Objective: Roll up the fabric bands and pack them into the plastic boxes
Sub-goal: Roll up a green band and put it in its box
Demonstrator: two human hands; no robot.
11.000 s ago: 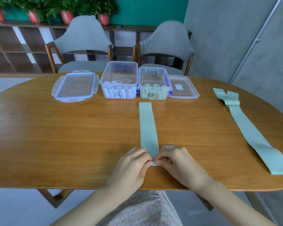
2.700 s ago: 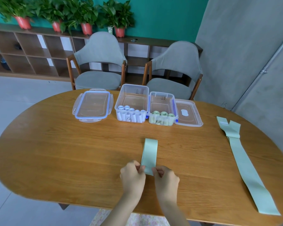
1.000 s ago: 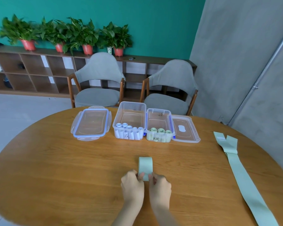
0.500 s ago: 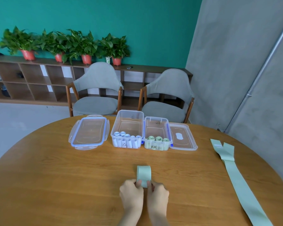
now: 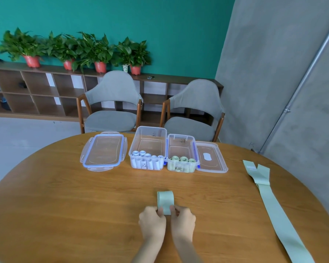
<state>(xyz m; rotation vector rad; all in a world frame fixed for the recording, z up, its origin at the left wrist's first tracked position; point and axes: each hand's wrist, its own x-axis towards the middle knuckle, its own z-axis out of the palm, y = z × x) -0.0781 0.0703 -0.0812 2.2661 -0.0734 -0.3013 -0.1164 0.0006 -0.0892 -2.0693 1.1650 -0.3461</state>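
A pale green fabric band (image 5: 165,201) lies on the wooden table (image 5: 65,205), rolled up at its near end with a short flat tail left. My left hand (image 5: 152,223) and my right hand (image 5: 183,222) pinch the two ends of the roll. Behind it stand two open plastic boxes: the left box (image 5: 148,147) holds several white rolls, the right box (image 5: 181,150) holds three green rolls along its front. A second long green band (image 5: 273,211) lies flat at the right.
One clear lid with a blue seal (image 5: 104,152) lies left of the boxes, another lid (image 5: 210,157) right of them. Two grey chairs (image 5: 112,103) stand behind the table. A grey wall rises at the right, a shelf with potted plants at the back.
Both hands have rolled the band further away from me, so its flat tail has grown shorter. The view has tilted upward.
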